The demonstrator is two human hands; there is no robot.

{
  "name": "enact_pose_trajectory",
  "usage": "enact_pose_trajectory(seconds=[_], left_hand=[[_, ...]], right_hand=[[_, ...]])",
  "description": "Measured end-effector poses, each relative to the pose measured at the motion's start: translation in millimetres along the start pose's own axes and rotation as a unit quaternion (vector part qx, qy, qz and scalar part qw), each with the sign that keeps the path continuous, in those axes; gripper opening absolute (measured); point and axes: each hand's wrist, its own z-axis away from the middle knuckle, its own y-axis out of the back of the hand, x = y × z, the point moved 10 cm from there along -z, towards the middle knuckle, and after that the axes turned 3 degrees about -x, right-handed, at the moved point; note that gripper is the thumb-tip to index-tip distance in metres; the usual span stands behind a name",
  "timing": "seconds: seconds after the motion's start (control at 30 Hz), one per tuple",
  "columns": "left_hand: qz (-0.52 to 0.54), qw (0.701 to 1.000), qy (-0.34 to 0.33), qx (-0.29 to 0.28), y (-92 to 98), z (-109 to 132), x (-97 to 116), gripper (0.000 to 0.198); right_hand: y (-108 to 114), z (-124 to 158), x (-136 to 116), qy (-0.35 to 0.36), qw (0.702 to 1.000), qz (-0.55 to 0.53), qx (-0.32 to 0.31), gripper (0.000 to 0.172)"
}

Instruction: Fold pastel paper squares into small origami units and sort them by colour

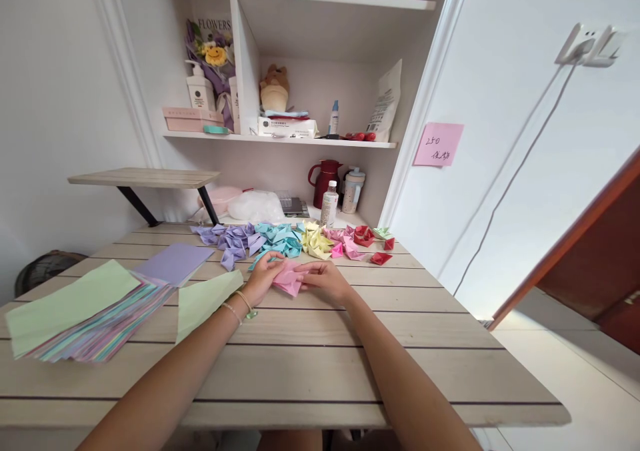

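A partly folded piece of pink paper (289, 279) is held just above the slatted table between both hands. My left hand (265, 277) grips its left edge, fingers closed. On the right side, my right hand (324, 280) pinches the paper with thumb and fingers. Behind the hands lies a row of folded paper pieces: purple (234, 241), blue (281, 239), yellow (315, 241), pink (349, 241) and red (363, 236). A light green sheet (205, 299) lies partly under my left forearm.
A fanned stack of coloured paper (75, 304) and a purple sheet (175, 263) lie at the left. A clear bottle (329, 204) and a red jug (326, 183) stand behind the folded pieces. A small raised wooden shelf (145, 178) is at the back left.
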Motion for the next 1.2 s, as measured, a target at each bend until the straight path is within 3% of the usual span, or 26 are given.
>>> enact_pose_trajectory(seconds=[0.1,0.27,0.43,0.53,0.63,0.77,1.0,1.2], left_hand=[[0.022,1.0,0.004,-0.007,-2.8,1.1,0.1,0.027],[0.063,0.995,0.045,-0.066,-21.5,7.9,0.1,0.031],[0.042,0.994,0.058,-0.085,-26.1,11.2,-0.3,0.032],[0.05,0.994,0.057,-0.082,-24.6,10.2,-1.4,0.032],[0.068,0.994,0.043,-0.071,-21.7,8.0,0.6,0.03],[0.075,0.996,0.018,-0.05,-16.3,4.5,4.6,0.028],[0.002,0.999,0.003,-0.039,-12.2,2.8,6.3,0.034],[0.054,0.996,0.017,-0.071,-21.8,6.2,4.3,0.037]], right_hand=[[8.5,-1.0,-3.8,0.016,0.998,0.036,0.039,0.033],[45.5,3.0,-10.1,0.056,0.978,0.081,0.185,0.036],[62.0,9.2,-13.3,0.077,0.956,0.116,0.258,0.037],[58.7,7.8,-14.1,0.089,0.964,0.07,0.242,0.036],[49.0,2.9,-12.8,0.08,0.98,0.013,0.182,0.037],[43.4,0.4,-10.4,0.054,0.989,0.022,0.135,0.036],[53.4,2.6,-7.2,0.063,0.98,0.044,0.183,0.039],[54.7,7.6,-21.3,0.113,0.956,0.142,0.228,0.033]])
